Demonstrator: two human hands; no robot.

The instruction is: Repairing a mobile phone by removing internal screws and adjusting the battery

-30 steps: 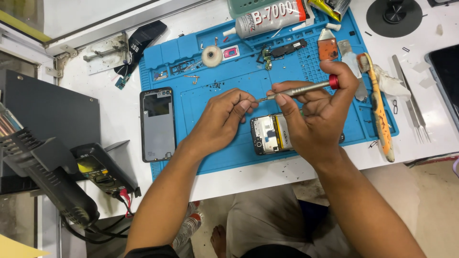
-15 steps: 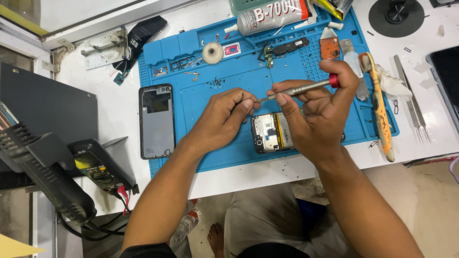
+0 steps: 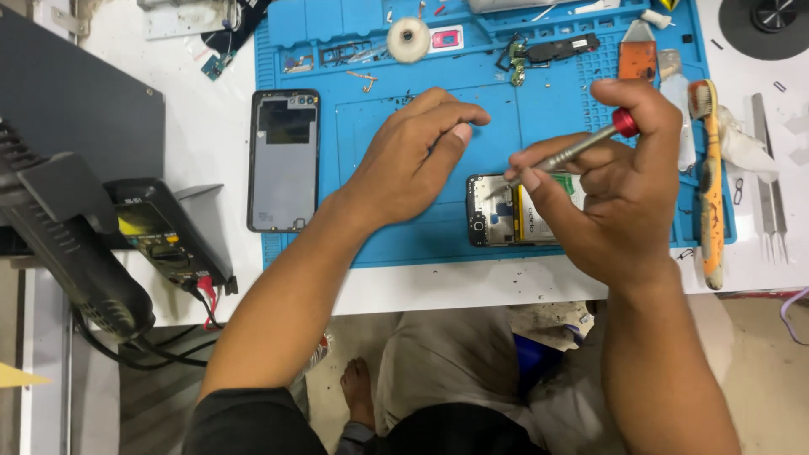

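Head cam | right hand [image 3: 619, 190] pinching screwdriver [image 3: 573, 152] pen-style for fine control, tip over opened phone [image 3: 514, 211] under it | left hand [image 3: 413, 160] fingertips pinched shut, can't tell on what | back cover [image 3: 282, 160] parked left, out of the way

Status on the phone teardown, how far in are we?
Done: the back cover is off and lies at the blue mat's left edge; small removed parts sit along the top. In hand: right hand holds a red-capped screwdriver, tip over the opened phone; left hand pinches its fingertips, contents too small to tell. Left: board and battery are in the frame.
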